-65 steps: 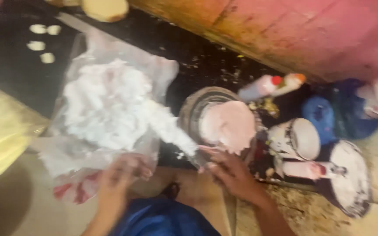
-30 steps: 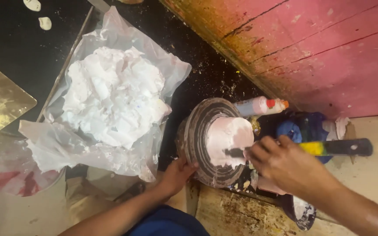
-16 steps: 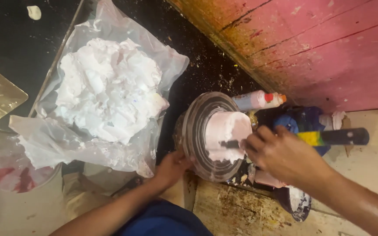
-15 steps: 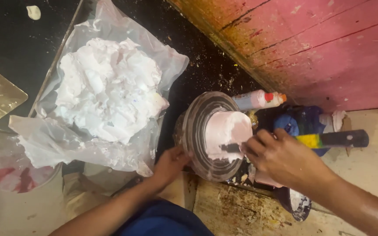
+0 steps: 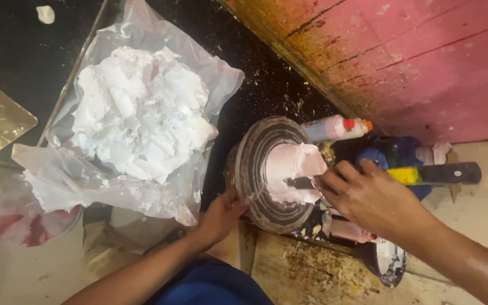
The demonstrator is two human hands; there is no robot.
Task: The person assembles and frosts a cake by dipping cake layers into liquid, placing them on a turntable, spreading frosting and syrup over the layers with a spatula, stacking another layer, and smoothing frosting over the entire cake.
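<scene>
- Two hands work low in the view: the left hand [image 5: 221, 214] cups the near rim of the dark, ringed turntable [image 5: 255, 169], fingers curled against its edge, holding nothing else.
- The right hand [image 5: 368, 195] is closed around a flat-bladed tool [image 5: 300, 182], whose dark blade tip lies against the side of the pale pink mound [image 5: 292, 172] sitting on the turntable's centre.
- To smooth that pink side well, I'd judge the blade should stay at a steady shallow angle with light pressure, while the left hand turns the wheel slowly and evenly.
- Just behind the right hand lies a yellow-and-black handle [image 5: 430, 174]; whether it belongs to the same tool is hard to tell, as the hand covers the join.
- Beyond the turntable a pink squeeze bottle [image 5: 334, 128] lies on its side, touching the rim.
- Left of it, a clear plastic bag [image 5: 210, 73] holds crumpled white material [image 5: 136, 113].
- The surface is dark, speckled with crumbs; a pink, stained wall [image 5: 413, 56] rises at the back.
</scene>
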